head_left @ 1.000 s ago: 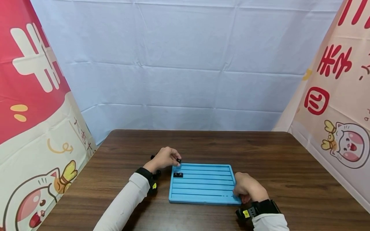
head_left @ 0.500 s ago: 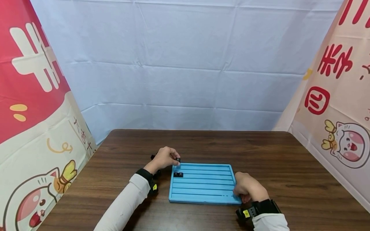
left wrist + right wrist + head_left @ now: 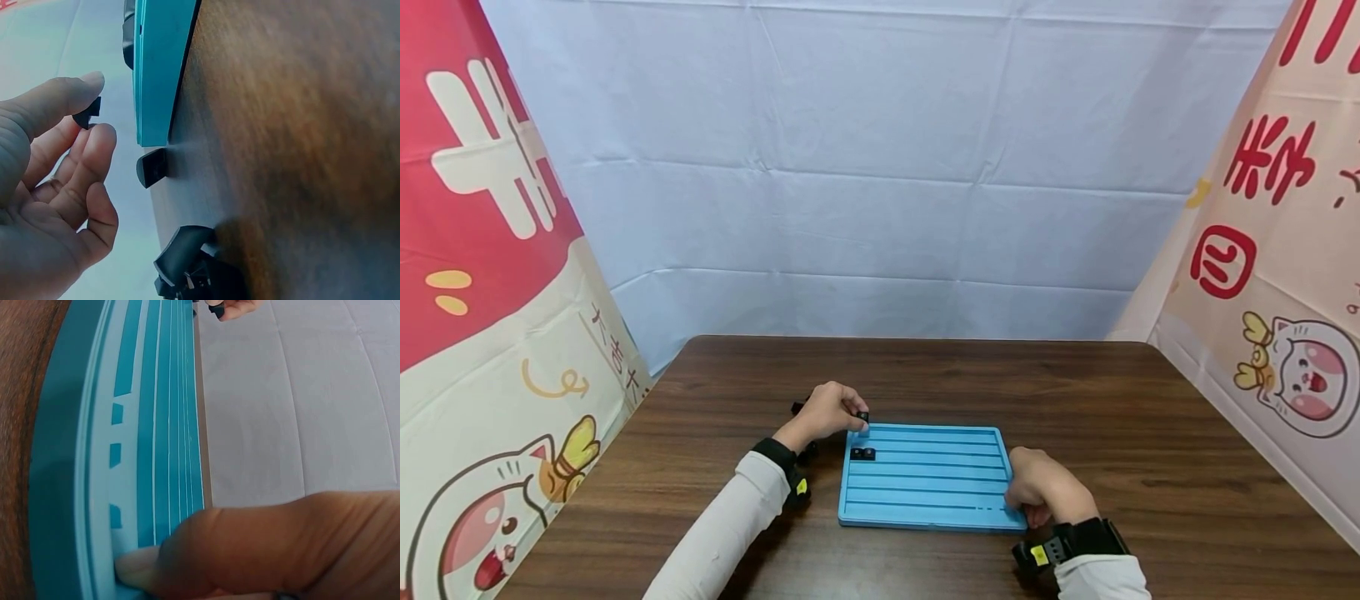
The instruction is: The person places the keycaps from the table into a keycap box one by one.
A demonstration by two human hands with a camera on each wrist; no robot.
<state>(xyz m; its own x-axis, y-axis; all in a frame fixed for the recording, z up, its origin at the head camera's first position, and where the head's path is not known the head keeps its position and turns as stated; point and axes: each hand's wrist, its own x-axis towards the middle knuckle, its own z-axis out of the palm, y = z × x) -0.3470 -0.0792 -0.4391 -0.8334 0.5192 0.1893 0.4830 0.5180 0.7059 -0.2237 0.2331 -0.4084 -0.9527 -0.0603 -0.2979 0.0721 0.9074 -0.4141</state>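
Observation:
A light-blue ridged tray [image 3: 928, 492] lies on the wooden table. My left hand [image 3: 827, 411] is over its far left corner and pinches a small black keycap [image 3: 862, 415] between thumb and fingertips. In the left wrist view that keycap [image 3: 87, 114] is held clear of the tray's side. Two black keycaps [image 3: 862, 454] sit side by side in a row near the tray's left edge. At the near right corner my right hand [image 3: 1048, 483] grips the tray. The right thumb [image 3: 140, 565] presses on its rim; the other fingers are mostly hidden.
Beside the tray, a loose keycap [image 3: 152, 167] lies on the table, with more black pieces [image 3: 200, 262] close by, partly hidden by the left arm in the head view. A pale cloth [image 3: 880, 183] hangs behind the table [image 3: 955, 379], and printed cloths flank it.
The pinched keycap has turned and shifted slightly in my left fingers. My right hand and the tray stay where they were.

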